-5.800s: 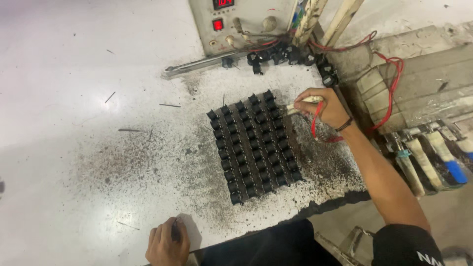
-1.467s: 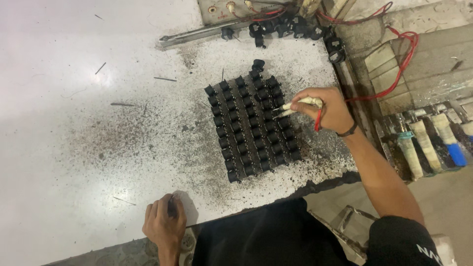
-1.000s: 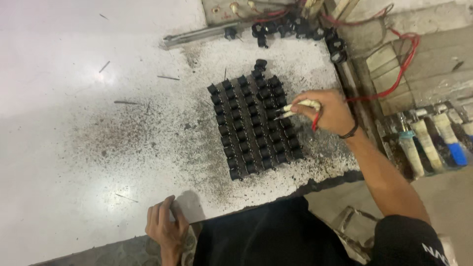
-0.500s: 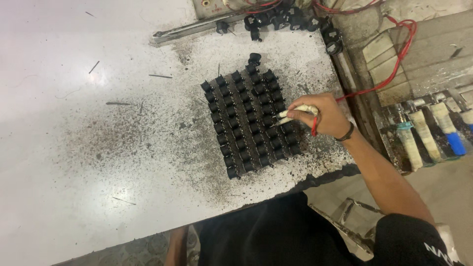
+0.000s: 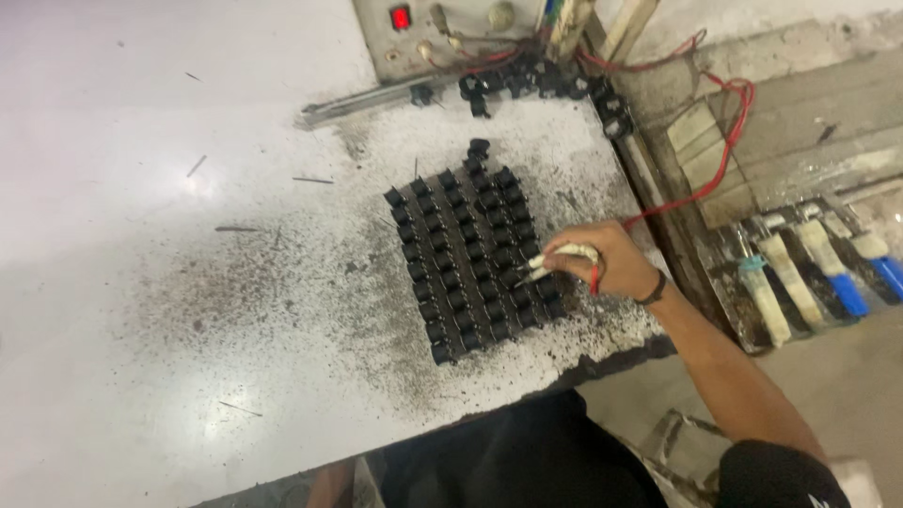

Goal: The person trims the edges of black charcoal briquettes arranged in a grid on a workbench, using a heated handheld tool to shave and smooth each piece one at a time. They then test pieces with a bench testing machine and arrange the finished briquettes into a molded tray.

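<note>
At the centre of the frame I see a right hand point(image 5: 616, 268) curled tight around a pair of pale, grimy probes point(image 5: 555, 259), thumb and fingers pinching them together so their thin metal tips point left and rest on the block of small black parts point(image 5: 470, 259). A red wire point(image 5: 720, 160) runs from the probes up and right in a loose loop toward the top of the picture. A dark band sits on the wrist.

The black parts are little square, glossy pieces packed in neat rows, forming a slanted rectangle in the middle of the frame; one extra piece sticks out at its upper end. They lie on a white table point(image 5: 141, 310) whose smooth top is peppered with dark, gritty specks, thickest around the block, with a few thin slivers scattered to the left.

In the upper middle stands a grey metal box point(image 5: 451, 33) with a lit red switch point(image 5: 401, 17) and round knobs. Below it lies a flat metal bar point(image 5: 362, 99), and a string of more black parts point(image 5: 536, 83) trails to the right.

At the right edge, beyond the table, several stained cream tubes with blue ends point(image 5: 818, 273) lie side by side.

The left hand does not show; I see only a strip of forearm at the bottom edge, under the table's rim.
</note>
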